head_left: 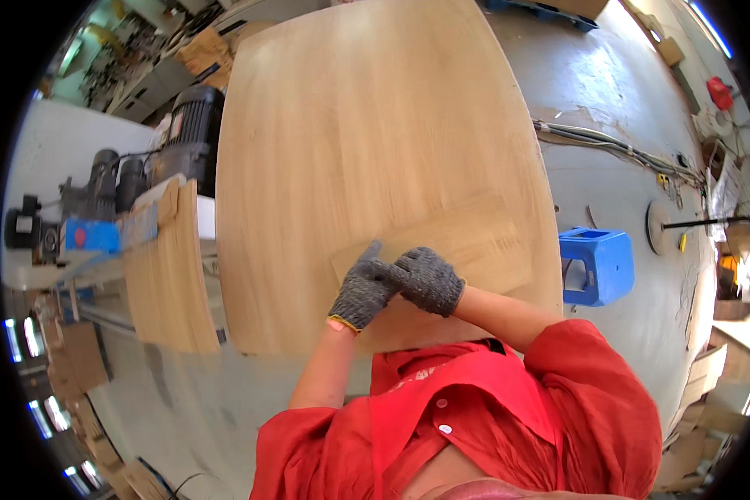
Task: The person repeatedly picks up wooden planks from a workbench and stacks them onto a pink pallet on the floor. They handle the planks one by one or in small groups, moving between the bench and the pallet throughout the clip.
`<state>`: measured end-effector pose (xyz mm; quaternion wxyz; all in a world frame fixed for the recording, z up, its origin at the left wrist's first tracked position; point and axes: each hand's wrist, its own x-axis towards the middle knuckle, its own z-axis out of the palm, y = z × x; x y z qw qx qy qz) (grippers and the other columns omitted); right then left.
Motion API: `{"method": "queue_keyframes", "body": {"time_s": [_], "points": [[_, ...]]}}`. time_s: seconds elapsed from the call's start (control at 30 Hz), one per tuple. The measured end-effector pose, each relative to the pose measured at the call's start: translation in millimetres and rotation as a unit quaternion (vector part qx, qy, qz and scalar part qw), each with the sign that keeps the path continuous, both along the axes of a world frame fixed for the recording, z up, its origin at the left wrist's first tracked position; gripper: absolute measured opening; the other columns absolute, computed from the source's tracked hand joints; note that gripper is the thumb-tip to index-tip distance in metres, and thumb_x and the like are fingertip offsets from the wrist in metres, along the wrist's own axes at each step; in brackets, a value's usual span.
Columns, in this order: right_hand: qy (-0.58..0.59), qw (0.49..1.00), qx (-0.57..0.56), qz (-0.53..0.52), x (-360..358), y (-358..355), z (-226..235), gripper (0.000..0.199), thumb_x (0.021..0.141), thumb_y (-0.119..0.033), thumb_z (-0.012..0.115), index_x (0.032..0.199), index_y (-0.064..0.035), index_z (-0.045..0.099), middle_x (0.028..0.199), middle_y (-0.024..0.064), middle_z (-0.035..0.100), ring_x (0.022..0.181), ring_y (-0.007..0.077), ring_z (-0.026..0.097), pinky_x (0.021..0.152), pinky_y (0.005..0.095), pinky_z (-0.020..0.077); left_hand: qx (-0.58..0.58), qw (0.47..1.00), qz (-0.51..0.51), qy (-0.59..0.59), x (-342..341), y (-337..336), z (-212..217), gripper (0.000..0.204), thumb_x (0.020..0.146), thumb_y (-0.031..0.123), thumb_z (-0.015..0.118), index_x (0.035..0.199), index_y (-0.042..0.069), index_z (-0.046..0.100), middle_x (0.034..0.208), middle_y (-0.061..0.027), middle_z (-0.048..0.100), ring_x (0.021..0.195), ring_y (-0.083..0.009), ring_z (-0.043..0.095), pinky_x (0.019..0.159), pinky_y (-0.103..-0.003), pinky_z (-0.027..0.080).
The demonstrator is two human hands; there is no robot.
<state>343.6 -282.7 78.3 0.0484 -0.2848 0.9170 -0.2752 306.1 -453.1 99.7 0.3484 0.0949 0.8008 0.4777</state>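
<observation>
Both my hands wear grey knit gloves and meet over the near end of a large pale wooden panel (pixel 375 125). My left hand (pixel 361 290) lies flat with its fingers stretched toward the right, one fingertip pointing up. My right hand (pixel 432 281) is curled over the fingers of the left glove and grips them. Under and just beyond the hands, a smaller thin sheet of veneer (pixel 475 242) lies on the panel. I cannot tell whether either hand presses on the sheet.
To the left, narrow wooden sheets (pixel 168 283) hang off a machine with black motors (pixel 187 125) and a blue part (pixel 92 236). A blue plastic stool (pixel 598 265) stands on the grey floor at right. Cables (pixel 617 148) run across the floor. Cardboard boxes lie at the lower right.
</observation>
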Motion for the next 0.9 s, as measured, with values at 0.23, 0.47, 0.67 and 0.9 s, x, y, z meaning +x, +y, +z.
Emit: {"method": "queue_keyframes", "body": {"time_s": [0.23,0.47,0.67,0.9], "points": [[0.26,0.956,0.014,-0.137,-52,90,-27,0.042,0.083,-0.018,0.057,0.124,-0.0136,0.057,0.088,0.0096,0.064,0.087,0.0285,0.061,0.08,0.0424,0.0455,-0.103,0.847,0.448,0.267,145,-20,-52,0.052,0.087,0.018,0.067,0.13,-0.003,0.046,0.112,-0.0143,0.059,0.094,-0.0177,0.058,0.084,-0.03,0.049],[0.13,0.986,-0.047,-0.096,34,103,-33,0.036,0.086,-0.023,0.06,0.12,-0.0112,0.061,0.093,0.0104,0.064,0.09,0.0299,0.06,0.083,0.0422,0.0445,0.531,0.507,0.634,-0.241,243,-32,-149,0.046,0.091,0.026,0.062,0.132,0.011,0.047,0.13,-0.0089,0.053,0.116,-0.0271,0.052,0.098,-0.042,0.044],[0.085,0.986,-0.09,-0.115,72,127,-27,0.045,0.087,-0.014,0.059,0.131,-0.0099,0.053,0.101,0.0141,0.064,0.096,0.033,0.058,0.089,0.043,0.0441,0.456,0.593,0.659,-0.075,246,35,-49,0.046,0.088,0.018,0.065,0.129,0.008,0.048,0.123,-0.0083,0.056,0.113,-0.0258,0.055,0.094,-0.041,0.048],[0.084,0.941,-0.271,-0.182,79,129,1,0.047,0.091,-0.014,0.055,0.136,-0.0056,0.047,0.106,0.0187,0.061,0.101,0.0334,0.055,0.092,0.0412,0.0433,0.171,0.881,0.393,0.202,242,69,125,0.072,0.081,0.013,0.07,0.14,-0.005,0.032,0.127,-0.0174,0.052,0.112,-0.0204,0.053,0.093,-0.034,0.045]]}}
